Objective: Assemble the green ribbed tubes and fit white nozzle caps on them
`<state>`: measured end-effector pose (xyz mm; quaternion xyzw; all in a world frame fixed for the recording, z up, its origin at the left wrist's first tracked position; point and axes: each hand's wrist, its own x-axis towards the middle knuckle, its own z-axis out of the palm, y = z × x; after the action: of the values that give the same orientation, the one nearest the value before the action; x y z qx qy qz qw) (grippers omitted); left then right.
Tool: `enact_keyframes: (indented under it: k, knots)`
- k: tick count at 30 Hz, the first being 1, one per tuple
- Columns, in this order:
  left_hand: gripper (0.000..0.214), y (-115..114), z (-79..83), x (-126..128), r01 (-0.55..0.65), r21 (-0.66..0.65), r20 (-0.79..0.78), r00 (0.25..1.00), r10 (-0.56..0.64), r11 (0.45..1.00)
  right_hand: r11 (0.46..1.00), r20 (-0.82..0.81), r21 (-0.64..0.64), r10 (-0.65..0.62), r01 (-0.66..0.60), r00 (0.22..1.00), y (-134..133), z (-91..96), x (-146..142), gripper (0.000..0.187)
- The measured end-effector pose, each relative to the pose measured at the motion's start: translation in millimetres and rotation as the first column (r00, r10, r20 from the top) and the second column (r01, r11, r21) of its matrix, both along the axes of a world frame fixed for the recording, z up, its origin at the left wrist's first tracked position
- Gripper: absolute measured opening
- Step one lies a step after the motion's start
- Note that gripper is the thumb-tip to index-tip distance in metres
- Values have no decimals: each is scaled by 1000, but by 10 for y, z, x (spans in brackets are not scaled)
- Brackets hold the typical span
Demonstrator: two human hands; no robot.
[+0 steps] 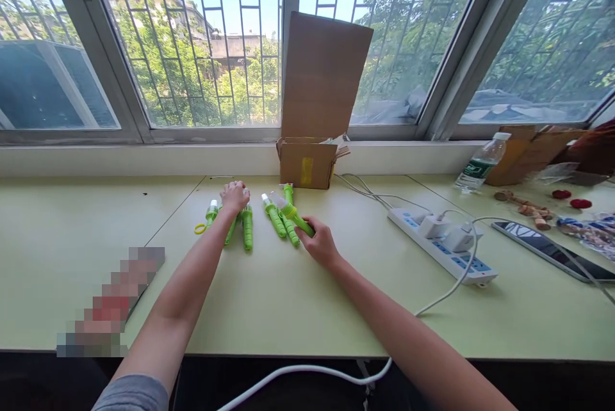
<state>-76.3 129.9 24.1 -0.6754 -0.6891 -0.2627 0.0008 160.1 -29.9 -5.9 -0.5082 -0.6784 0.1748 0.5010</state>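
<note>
Several green ribbed plastic tubes with clear or whitish tops lie in two loose groups on the table. In the left group, my left hand (234, 196) has its fingers curled over the far ends of the tubes. One green tube (248, 232) shows just right of that wrist, and another is partly hidden under the arm. A tube with a yellow ring (200, 228) lies to the left. My right hand (319, 243) grips the near end of a green tube with a clear top (291, 211), tilted across the right group. Beneath it lie more tubes, one of them a green tube (275, 217).
An open cardboard box (293, 164) stands at the window sill. On the right are a white power strip (444, 248) with cables, a phone (552, 251), a plastic bottle (480, 164) and wooden pieces (528, 209). A blurred flat item (113, 299) lies at left.
</note>
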Motion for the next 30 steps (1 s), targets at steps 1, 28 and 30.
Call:
enact_keyframes:
  k: [1, 28, 30]
  knots:
    - [31, 32, -30, -7, -13, -29, -35, 999, 12, 999, 1000, -2, -4, 2, -2, 1000, -7, 0, -3, 26]
    - [58, 748, -100, -11, -95, -231, -143, 988, 63, 968, 998, -23, -58, -16, 14, 1000, -69, -24, -9, 18]
    - [53, 722, -79, 18, -100, -176, -143, 987, 75, 979, 997, -39, -71, -13, 11, 999, -69, -23, -11, 18]
